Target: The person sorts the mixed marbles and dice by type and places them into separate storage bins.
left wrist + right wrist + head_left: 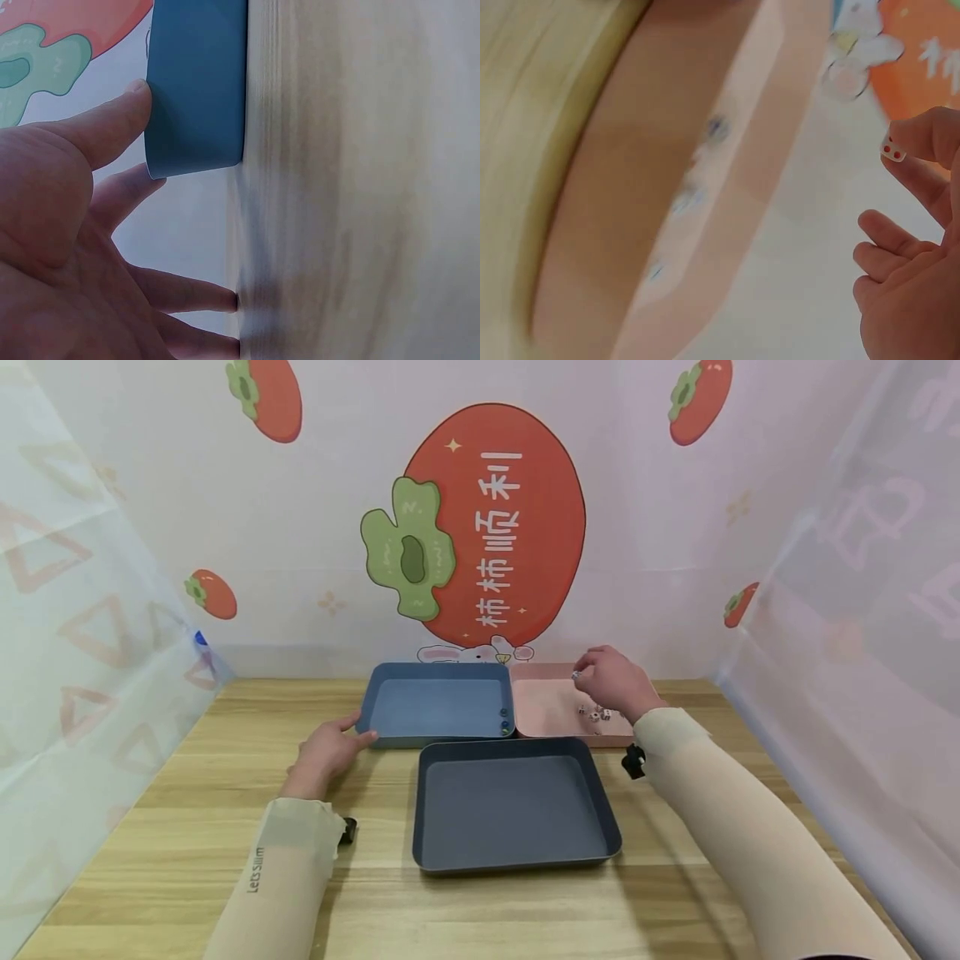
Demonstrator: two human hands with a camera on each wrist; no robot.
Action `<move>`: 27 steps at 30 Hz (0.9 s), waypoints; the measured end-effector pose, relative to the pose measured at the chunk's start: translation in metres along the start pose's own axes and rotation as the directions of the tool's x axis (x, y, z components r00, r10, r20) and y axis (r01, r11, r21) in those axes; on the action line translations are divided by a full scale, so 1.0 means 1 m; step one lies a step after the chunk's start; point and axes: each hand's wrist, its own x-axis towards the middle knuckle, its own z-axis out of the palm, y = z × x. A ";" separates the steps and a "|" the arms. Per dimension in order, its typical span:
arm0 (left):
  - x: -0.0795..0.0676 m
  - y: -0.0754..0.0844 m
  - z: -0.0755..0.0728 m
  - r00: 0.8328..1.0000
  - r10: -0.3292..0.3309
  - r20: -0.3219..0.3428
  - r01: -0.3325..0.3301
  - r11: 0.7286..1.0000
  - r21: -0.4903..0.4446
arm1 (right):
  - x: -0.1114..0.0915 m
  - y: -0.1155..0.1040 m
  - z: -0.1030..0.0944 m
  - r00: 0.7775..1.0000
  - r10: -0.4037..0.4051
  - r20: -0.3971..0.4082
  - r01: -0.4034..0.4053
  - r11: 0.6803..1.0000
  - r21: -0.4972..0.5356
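My right hand point(617, 681) is raised over the pink tray point(543, 706), pinching a small white die point(892, 148) with red pips between thumb and index finger. Its other fingers are loosely bent. Several more white dice point(595, 716) lie in the pink tray, partly below the hand. At the near left corner of the blue tray point(435, 706), my left hand point(330, 752) touches the rim with thumb and index finger. The other fingers spread out, two tips reaching the table in the left wrist view. Small dark-blue pieces point(504, 725) sit along the blue tray's right side.
A dark grey tray point(517, 810) stands in front of the other two on the wooden table point(375, 893). Behind them rises a white backdrop point(322, 527) printed with persimmons, and similar sheets close off both sides.
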 end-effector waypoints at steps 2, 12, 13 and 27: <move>0.000 0.000 0.000 1.000 -0.001 -0.001 0.001 1.000 -0.001 | 0.001 0.012 0.001 1.000 -0.004 -0.012 0.004 0.999 0.033; 0.001 0.001 0.001 1.000 0.005 -0.001 -0.005 1.000 0.003 | -0.001 0.032 0.004 0.998 0.058 0.006 -0.058 0.996 0.064; 0.001 0.001 0.002 1.000 0.004 0.000 -0.004 1.000 0.003 | -0.001 0.033 0.004 0.998 0.066 0.008 -0.066 0.996 0.066; 0.000 -0.001 0.001 1.000 -0.005 -0.006 0.005 1.000 0.004 | -0.001 0.038 0.006 0.996 0.088 0.008 -0.088 0.993 0.072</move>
